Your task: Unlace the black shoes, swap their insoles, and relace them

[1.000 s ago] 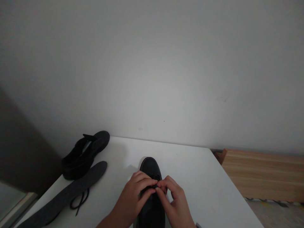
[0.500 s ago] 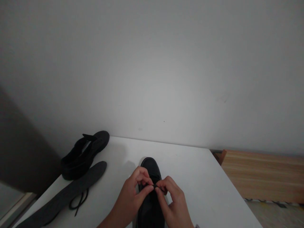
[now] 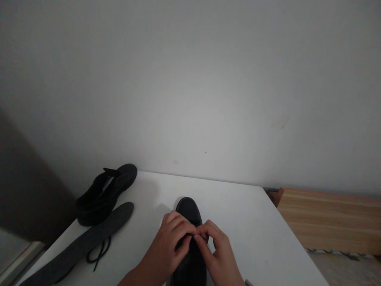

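Note:
A black shoe (image 3: 188, 208) stands on the white table (image 3: 244, 222) with its toe pointing away from me. My left hand (image 3: 168, 244) and my right hand (image 3: 216, 250) meet over the shoe's lacing area. Both pinch a thin black shoelace (image 3: 195, 236) between thumb and fingertips, knuckles nearly touching. The rear part of the shoe is hidden under my hands and wrists.
A second black shoe (image 3: 105, 192) lies at the table's far left corner. A dark insole (image 3: 83, 242) and a loose black lace (image 3: 98, 254) lie in front of it. A wooden surface (image 3: 330, 218) sits to the right beyond the table edge. A plain wall rises behind.
My left fingers have curled down closer over the lace and toward the right hand. The shoe and the other items have not moved.

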A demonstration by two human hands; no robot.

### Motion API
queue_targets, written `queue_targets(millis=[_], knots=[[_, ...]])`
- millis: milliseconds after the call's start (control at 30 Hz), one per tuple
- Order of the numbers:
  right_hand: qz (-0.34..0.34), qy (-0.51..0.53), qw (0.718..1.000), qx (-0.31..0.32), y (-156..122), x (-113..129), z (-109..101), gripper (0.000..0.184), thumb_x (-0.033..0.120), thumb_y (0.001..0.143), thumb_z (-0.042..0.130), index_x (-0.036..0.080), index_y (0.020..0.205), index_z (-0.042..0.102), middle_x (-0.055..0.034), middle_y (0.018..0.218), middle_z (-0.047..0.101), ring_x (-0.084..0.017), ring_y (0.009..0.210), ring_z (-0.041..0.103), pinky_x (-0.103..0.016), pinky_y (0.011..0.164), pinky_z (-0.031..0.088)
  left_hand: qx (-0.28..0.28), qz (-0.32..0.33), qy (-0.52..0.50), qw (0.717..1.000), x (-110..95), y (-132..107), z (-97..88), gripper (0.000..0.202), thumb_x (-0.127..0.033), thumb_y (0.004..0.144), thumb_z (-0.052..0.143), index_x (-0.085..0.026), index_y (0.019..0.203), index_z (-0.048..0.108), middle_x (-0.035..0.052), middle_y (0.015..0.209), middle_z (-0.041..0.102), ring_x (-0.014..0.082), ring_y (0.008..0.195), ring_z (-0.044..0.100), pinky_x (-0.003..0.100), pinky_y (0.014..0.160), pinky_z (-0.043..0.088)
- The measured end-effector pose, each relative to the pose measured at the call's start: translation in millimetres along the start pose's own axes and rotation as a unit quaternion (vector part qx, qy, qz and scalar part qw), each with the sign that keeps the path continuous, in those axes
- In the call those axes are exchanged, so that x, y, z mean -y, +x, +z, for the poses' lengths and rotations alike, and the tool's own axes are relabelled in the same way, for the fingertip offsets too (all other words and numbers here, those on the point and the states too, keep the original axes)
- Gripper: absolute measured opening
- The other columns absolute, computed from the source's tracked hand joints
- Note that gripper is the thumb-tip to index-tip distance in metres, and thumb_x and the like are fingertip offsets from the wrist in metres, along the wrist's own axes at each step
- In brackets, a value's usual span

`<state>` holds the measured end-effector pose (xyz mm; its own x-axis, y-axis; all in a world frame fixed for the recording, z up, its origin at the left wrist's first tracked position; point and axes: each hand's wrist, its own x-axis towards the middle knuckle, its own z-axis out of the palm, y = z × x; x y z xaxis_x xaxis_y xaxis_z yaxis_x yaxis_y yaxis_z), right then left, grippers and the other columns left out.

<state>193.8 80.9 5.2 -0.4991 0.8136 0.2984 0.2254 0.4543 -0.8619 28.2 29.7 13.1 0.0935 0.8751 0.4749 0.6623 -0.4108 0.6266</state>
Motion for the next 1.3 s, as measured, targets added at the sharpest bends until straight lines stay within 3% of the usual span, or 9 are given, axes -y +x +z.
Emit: queue_targets(millis=[200,433,633,900,1200,1300], knots=[[0.053,0.034,0.998,0.022,0.8,0.9,0.1,0.024,0.034,0.092,0.054,0.018,0.074,0.058,-0.0006,0.073,0.054,-0.016,0.071,0.051,-0.026,0.066,0.041,-0.071,0.121,0.124,0.982,10.0,-9.8,8.5,0.025,-0.011,0.096,0.043,-0.021,0.098,0.065,0.0054,0.092,0.067,0.0213,0.087,0.051,0.037,0.080,0.037],[0.066,0.074,0.995,0.022,-0.8,-1.0,-1.8,0.021,0.033,0.088,0.058,0.018,0.075,0.063,-0.0007,0.072,0.054,-0.017,0.072,0.052,-0.028,0.069,0.042,-0.095,0.169,0.195,0.961,9.2,-12.8,6.3,0.026,-0.002,0.092,0.047,-0.020,0.099,0.065,0.0053,0.096,0.067,0.0200,0.094,0.051,0.039,0.088,0.037],[0.069,0.087,0.994,0.014,-1.3,-4.3,-4.1,0.017,0.030,0.086,0.062,0.018,0.079,0.071,-0.0009,0.072,0.057,-0.017,0.072,0.054,-0.028,0.069,0.041,-0.171,0.212,0.177,0.946,13.3,-12.7,11.0,0.023,-0.002,0.088,0.048,-0.017,0.092,0.064,0.0071,0.097,0.058,0.0205,0.094,0.049,0.039,0.081,0.040],[0.079,0.073,0.994,-0.030,2.1,-7.7,-5.0,0.014,0.027,0.084,0.066,0.019,0.072,0.068,-0.0011,0.072,0.060,-0.018,0.072,0.055,-0.028,0.068,0.041,-0.083,0.198,0.125,0.969,27.8,-24.0,14.1,0.027,0.000,0.086,0.041,-0.016,0.096,0.061,0.0075,0.100,0.048,0.0224,0.096,0.044,0.040,0.081,0.043],[0.036,0.029,0.996,-0.078,0.9,-13.1,0.3,0.017,0.026,0.088,0.065,0.020,0.071,0.066,0.0002,0.069,0.058,-0.017,0.068,0.053,-0.026,0.064,0.042,-0.088,0.152,0.118,0.977,32.9,-34.4,20.8,0.029,-0.001,0.086,0.045,-0.022,0.100,0.058,0.0049,0.100,0.047,0.0216,0.099,0.045,0.037,0.085,0.048],[0.005,0.002,0.996,-0.091,0.8,-15.9,-7.9,0.011,0.027,0.091,0.062,0.022,0.083,0.068,-0.0004,0.075,0.059,-0.016,0.070,0.055,-0.025,0.065,0.045,-0.098,0.145,0.118,0.977,31.6,-36.0,14.3,0.033,0.001,0.086,0.044,-0.023,0.105,0.058,0.0063,0.104,0.048,0.0209,0.101,0.047,0.035,0.086,0.050]])
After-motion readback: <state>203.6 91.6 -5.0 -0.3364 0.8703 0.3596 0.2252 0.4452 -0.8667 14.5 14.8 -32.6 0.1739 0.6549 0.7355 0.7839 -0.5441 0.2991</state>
